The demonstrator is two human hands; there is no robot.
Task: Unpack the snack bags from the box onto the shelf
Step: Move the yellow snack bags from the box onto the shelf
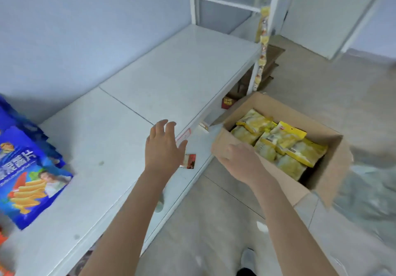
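My left hand [164, 147] hovers, fingers spread, over the front edge of the white shelf [171, 78] (blue bags [27, 175] far left), while my right hand [242, 161] grips the near wall of the box [332, 166] just beside it, above the grey floor [214, 222].

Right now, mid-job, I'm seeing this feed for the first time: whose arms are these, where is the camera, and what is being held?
There is no machine here. These are a person's two bare arms, seen by one wide-angle camera worn on the head and looking down. The left hand is open over the front edge of the white shelf and holds nothing. The right hand grips the near rim of a cardboard box that holds yellow snack bags. At far left, blue chip bags lie on the shelf.
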